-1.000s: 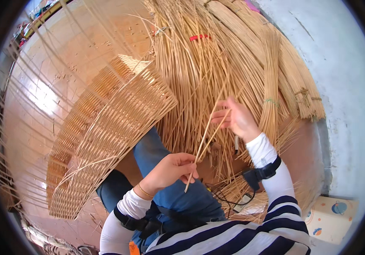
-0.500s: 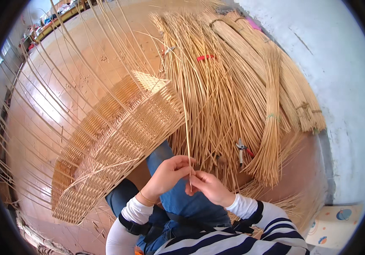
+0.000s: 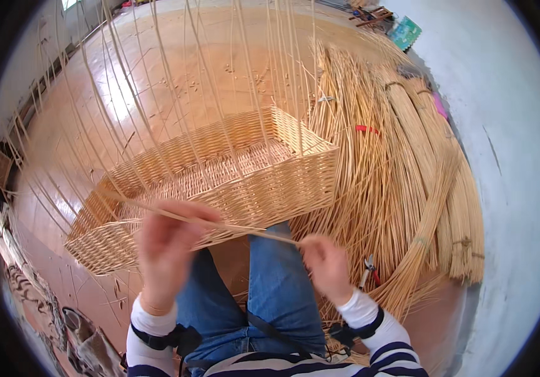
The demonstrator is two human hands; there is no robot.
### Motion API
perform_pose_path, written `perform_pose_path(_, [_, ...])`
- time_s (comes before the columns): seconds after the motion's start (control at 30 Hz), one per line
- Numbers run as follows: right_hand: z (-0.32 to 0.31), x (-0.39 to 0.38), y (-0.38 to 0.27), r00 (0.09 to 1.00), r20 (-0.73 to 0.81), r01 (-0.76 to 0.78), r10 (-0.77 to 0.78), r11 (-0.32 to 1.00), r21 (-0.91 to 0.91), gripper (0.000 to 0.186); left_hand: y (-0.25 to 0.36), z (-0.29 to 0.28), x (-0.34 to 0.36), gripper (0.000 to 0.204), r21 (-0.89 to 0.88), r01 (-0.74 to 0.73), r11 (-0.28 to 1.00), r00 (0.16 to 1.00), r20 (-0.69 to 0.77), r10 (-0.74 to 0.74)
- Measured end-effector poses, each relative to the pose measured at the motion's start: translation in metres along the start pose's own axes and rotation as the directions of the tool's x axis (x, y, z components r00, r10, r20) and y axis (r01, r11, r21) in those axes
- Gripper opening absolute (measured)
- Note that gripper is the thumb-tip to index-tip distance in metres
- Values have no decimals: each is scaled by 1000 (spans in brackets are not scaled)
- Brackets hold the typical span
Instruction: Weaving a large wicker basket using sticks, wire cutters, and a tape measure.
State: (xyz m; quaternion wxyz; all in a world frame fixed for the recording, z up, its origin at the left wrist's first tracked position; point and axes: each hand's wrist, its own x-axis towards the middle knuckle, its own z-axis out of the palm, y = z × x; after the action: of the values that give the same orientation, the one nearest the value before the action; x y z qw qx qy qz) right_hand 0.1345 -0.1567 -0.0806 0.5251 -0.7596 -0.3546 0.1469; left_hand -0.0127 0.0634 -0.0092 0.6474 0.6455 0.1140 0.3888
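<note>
Willow rod point(image 3: 219, 223): a single thin pale rod, held in front of the near wall of the wicker basket point(image 3: 219, 182), just above the person's knees in blue trousers point(image 3: 276, 283).
Long axis: it lies almost level across the view, running from the basket's near left corner down slightly to the right, along the near wall and not across it.
Left hand point(image 3: 166, 242): blurred; the fingers are curled around the middle part of the rod, closed on it, just in front of the basket's near wall. The wrist comes up from below, palm turned to the basket.
Right hand point(image 3: 326, 264): pinches the right end of the rod between thumb and fingers, closed on it, off the basket's near right corner.
Nearer hand: the left one is closer to the basket; most of the free rod lies to its left.
Uprights point(image 3: 157, 75): long thin stakes rise from the basket's rim.
Willow bundles point(image 3: 402, 188): heaped on the floor to the right of the basket.
Pliers point(image 3: 368, 269): red-handled, on the floor right of the basket, near the right hand.
</note>
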Motion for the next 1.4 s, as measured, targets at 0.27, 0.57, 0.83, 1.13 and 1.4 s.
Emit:
perform_pose_path(0.27, [7,46,14,984,71,-177,163,940,292,26,-100,-20,-3,4,-356,3,934,869,-462,-178])
perform_pose_path(0.57, [25,98,-3,978,-116,164,-172,984,-69,19,-117,-24,3,7,-515,375,770,784,-267,-561])
perform_pose_path(0.83, [61,148,-8,894,-15,435,-447,877,-202,19,-115,-32,3,10,-513,358,780,778,-298,-553])
perform_pose_path(1.13, [86,163,0,810,469,536,-352,769,-348,22,-106,-45,-10,8,-570,282,771,705,-422,-570])
perform_pose_path(1.4, [100,158,-5,869,378,464,-319,791,-398,31,-80,-63,89,34,750,-92,655,966,-92,242])
